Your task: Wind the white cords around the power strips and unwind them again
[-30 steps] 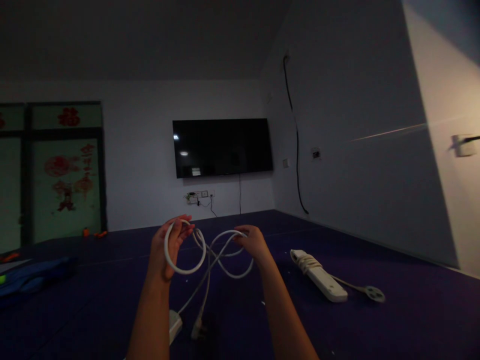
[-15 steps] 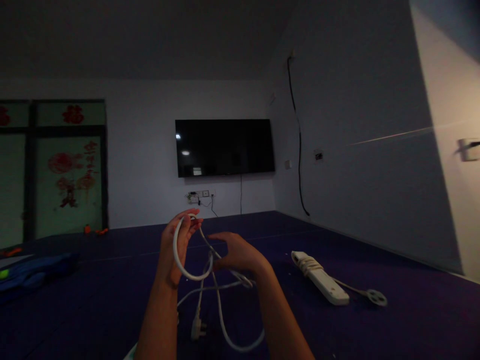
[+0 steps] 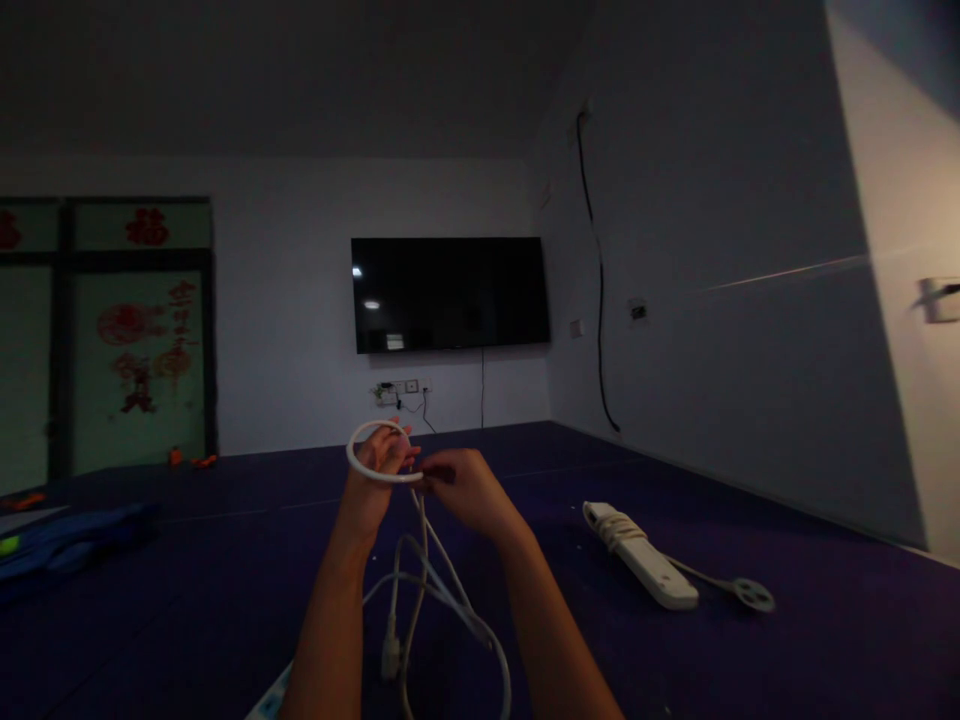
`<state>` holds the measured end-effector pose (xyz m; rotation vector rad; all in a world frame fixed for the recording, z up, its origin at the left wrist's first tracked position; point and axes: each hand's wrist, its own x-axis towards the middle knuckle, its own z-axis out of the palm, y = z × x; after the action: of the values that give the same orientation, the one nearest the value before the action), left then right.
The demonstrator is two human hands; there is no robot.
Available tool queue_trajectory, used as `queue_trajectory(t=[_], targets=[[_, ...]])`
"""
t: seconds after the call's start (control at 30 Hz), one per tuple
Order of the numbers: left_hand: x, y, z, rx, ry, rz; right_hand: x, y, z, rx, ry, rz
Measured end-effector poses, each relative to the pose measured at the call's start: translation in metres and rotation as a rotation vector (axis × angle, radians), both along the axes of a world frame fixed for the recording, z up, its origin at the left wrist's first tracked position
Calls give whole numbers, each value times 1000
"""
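Observation:
A loop of white power cord (image 3: 351, 458) circles the fingers of my left hand (image 3: 371, 485), which is raised with its fingers partly curled on the cord. Close by on the right, my right hand (image 3: 471, 488) pinches the cord at the loop's near edge. Below both hands, loose lengths of cord hang and curve onto the purple surface. A white plug (image 3: 391, 655) is under the hands, between my forearms. Partly covered by my left forearm, a corner of a pale strip with teal markings (image 3: 270, 695) shows at the bottom.
On the right lies a white power strip (image 3: 645, 560) with its cord wound round one end and a round plug (image 3: 752, 594). Blue cloth (image 3: 75, 535) lies at the far left. A television (image 3: 450, 295) hangs on the wall beyond the purple surface (image 3: 750, 650).
My right hand has risen and closed on the cord near my left hand. The loop has drawn up and tilted flatter. The hanging cord has shifted, and my left hand moved slightly right.

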<state>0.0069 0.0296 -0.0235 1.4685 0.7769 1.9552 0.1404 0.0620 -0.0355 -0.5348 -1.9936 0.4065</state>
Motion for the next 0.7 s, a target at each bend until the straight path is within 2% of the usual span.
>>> queue_trajectory(t=[0.1, 0.3, 0.43, 0.6, 0.7], targets=[[1, 4, -6, -101, 59, -46, 2, 2, 1, 20, 97, -114], [6, 11, -19, -336, 176, -142, 16, 6, 1, -12, 226, -447], [6, 16, -29, -397, 389, -150, 26, 11, -2, -70, 232, -571], [-2, 26, -45, -464, 816, -93, 35, 16, -6, -126, 241, -660], [-6, 37, -56, -519, 934, -65, 38, 18, -8, -151, 231, -714]])
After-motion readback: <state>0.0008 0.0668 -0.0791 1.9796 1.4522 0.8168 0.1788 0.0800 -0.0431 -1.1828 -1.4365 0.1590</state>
